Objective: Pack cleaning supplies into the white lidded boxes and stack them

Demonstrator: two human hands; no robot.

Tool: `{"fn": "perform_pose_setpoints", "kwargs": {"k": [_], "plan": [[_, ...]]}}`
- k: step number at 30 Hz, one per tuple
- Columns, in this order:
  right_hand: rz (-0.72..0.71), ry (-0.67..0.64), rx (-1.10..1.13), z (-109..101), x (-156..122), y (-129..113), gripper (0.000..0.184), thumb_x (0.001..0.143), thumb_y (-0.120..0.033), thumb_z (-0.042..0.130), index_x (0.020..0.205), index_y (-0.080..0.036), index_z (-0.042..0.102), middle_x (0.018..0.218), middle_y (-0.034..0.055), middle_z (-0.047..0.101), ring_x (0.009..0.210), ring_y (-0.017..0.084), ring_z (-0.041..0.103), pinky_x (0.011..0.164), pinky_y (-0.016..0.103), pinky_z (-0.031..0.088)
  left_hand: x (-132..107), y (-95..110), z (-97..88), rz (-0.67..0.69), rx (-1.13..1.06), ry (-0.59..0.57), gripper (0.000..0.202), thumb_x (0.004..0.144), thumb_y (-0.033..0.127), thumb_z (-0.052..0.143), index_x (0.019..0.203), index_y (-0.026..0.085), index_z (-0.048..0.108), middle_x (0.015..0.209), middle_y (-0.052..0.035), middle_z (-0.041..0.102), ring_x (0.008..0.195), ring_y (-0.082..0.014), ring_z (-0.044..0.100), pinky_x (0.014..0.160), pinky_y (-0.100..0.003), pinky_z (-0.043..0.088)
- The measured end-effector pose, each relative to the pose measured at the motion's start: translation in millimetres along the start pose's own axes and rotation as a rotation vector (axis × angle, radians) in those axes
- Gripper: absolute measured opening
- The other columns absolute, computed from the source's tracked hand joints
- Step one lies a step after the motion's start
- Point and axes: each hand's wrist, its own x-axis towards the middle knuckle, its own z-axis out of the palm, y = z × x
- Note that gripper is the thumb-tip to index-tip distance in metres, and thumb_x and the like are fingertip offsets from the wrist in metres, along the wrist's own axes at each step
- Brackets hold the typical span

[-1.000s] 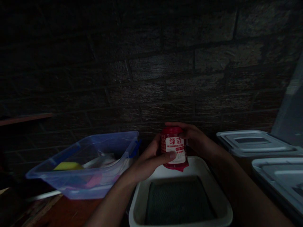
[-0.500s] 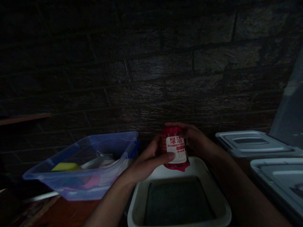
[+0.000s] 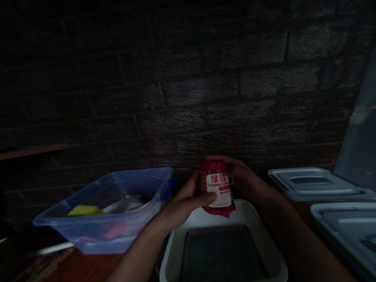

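Observation:
A red plastic packet (image 3: 219,192), rounded at the top and with a white label of red lettering, is held above the far end of a white tray (image 3: 280,264). My left hand (image 3: 190,199) wraps round its left side, the thumb lying across the label. At the top right of the packet, my right hand (image 3: 239,172) closes on it, some fingers hidden behind. Inside the tray lies a dark green textured pad or cloth (image 3: 220,250).
To the left stands a translucent bluish bin (image 3: 102,239) with a yellow item (image 3: 85,210) and other things inside. Two grey-lidded boxes sit at right, one lid (image 3: 314,181) behind the other (image 3: 349,225). A dark brick wall (image 3: 188,94) rises behind.
The whole scene sits slightly lower in the picture, as the view has tilted up a little. Both hands keep their hold on the red packet.

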Motion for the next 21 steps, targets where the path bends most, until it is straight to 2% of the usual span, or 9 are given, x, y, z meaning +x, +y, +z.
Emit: {"fn": "perform_pose_setpoints", "kwargs": {"k": [3,6,10,12,16,21], "plan": [[0.001,0.004,0.02,1,1,2,0.057,0.085,-0.026,0.066,0.142,-0.027,0.062,0.125,0.0066,0.072,0.102,0.025,0.067,0.086,0.038,0.052,-1,3,-0.6,0.013,-0.021,0.003,0.069,0.089,0.021,0.076,0.151,0.023,0.046,0.149,-0.0122,0.059,0.142,-0.0349,0.049,0.12,-0.053,0.035],[-0.012,-0.023,0.084,2,3,4,0.053,0.09,-0.033,0.066,0.142,-0.027,0.06,0.13,0.0069,0.07,0.109,0.026,0.066,0.092,0.039,0.052,-2,9,-0.4,0.033,-0.053,-0.002,0.067,0.089,0.02,0.076,0.149,0.024,0.047,0.147,-0.0125,0.06,0.141,-0.0347,0.051,0.117,-0.052,0.039],[0.001,-0.139,0.13,6,0,3,0.049,0.094,-0.044,0.063,0.139,-0.025,0.061,0.126,0.0087,0.07,0.101,0.025,0.069,0.085,0.038,0.055,-3,15,-0.1,0.052,-0.118,-0.01,0.064,0.089,0.021,0.077,0.146,0.024,0.049,0.142,-0.0141,0.064,0.133,-0.0355,0.058,0.108,-0.05,0.049],[0.042,-0.182,0.097,10,-5,-2,0.051,0.093,-0.041,0.068,0.141,-0.026,0.059,0.127,0.0082,0.07,0.103,0.024,0.069,0.088,0.039,0.055,-2,17,0.0,0.058,-0.136,-0.003,0.065,0.088,0.022,0.077,0.146,0.023,0.049,0.141,-0.0153,0.064,0.131,-0.0361,0.06,0.105,-0.05,0.05],[0.1,-0.235,0.044,19,-12,-14,0.067,0.086,-0.022,0.079,0.146,-0.029,0.051,0.132,0.0063,0.068,0.115,0.022,0.066,0.104,0.041,0.049,-1,17,1.1,0.107,-0.148,0.047,0.067,0.086,0.021,0.079,0.146,0.021,0.049,0.141,-0.0159,0.064,0.132,-0.0352,0.059,0.109,-0.049,0.048],[0.077,-0.25,0.033,20,-11,-12,0.071,0.082,-0.017,0.082,0.145,-0.028,0.051,0.131,0.0063,0.069,0.114,0.022,0.067,0.103,0.041,0.051,0,16,1.7,0.111,-0.131,0.107,0.069,0.083,0.019,0.081,0.145,0.022,0.05,0.14,-0.0141,0.066,0.129,-0.0331,0.062,0.111,-0.048,0.045]]}}
